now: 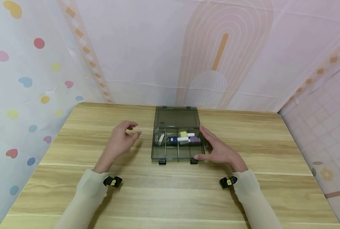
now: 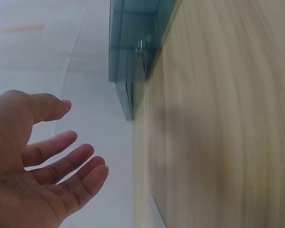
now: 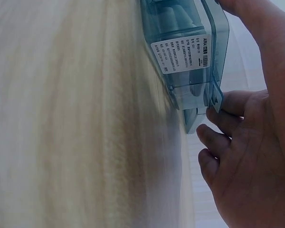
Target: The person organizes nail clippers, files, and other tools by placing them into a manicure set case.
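Note:
A dark see-through compartment box (image 1: 172,153) lies on the table with its lid (image 1: 177,117) thrown back. Nail clippers (image 1: 161,137) are in its left compartment. Nail polish bottles lie across the others: a blue one (image 1: 173,139), a yellow one (image 1: 183,134) and a purple one (image 1: 194,139), with white caps. My right hand (image 1: 220,150) holds the box's right side, thumb at the front corner and fingers at the back one. Left of the box, my left hand (image 1: 121,137) hovers with loosely bent fingers, apart from it and holding nothing.
The wooden table (image 1: 170,197) runs back to a patterned cloth wall (image 1: 147,57). Two black latches (image 1: 162,162) stick out from the box's front edge. A white printed label (image 3: 182,53) is on its side. Each wrist wears a black strap device.

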{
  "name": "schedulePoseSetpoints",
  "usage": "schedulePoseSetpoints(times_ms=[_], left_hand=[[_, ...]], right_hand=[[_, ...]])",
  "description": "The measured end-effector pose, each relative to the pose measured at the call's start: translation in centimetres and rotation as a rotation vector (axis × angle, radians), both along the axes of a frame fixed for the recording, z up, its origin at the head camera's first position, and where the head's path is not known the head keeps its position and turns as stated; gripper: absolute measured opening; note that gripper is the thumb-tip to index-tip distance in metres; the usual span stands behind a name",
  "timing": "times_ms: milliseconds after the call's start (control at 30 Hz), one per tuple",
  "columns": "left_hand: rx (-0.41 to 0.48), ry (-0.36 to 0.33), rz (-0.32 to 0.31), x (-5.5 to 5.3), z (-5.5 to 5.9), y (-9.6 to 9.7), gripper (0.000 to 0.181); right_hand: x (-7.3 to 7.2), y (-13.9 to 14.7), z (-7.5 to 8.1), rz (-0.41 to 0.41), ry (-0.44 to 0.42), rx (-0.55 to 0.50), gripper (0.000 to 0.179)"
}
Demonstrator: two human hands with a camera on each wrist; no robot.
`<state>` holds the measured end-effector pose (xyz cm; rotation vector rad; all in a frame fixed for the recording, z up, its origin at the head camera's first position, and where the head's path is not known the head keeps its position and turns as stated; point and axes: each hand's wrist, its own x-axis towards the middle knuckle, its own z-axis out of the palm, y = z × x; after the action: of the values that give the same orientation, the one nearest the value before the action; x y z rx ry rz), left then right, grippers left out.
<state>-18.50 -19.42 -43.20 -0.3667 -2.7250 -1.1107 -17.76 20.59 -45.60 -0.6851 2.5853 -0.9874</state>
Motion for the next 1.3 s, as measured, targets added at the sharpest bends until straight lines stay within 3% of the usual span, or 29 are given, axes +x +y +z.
schedulePoseSetpoints(times_ms=[400, 600, 900, 1300], left_hand=[[-0.039, -0.024, 0.024, 0.0, -0.5, -3.8, 0.051], [-0.079, -0.08, 0.027, -0.3, -0.2, -5.5, 0.059], [-0.185, -0.123, -0.004, -1.8, -0.7, -7.7, 0.066], [-0.182, -0.226, -0.013, -4.0, -1.0, -9.2, 0.067]], right_hand=[[-0.1, -0.1, 0.1, -0.005, -0.003, 0.008, 0.119], [-0.1, -0.1, 0.3, -0.007, -0.013, 0.0, 0.118], [0.1, -0.1, 0.1, 0.003, 0.003, 0.01, 0.119], [0.0, 0.0, 0.0, -0.001, -0.007, 0.007, 0.118]])
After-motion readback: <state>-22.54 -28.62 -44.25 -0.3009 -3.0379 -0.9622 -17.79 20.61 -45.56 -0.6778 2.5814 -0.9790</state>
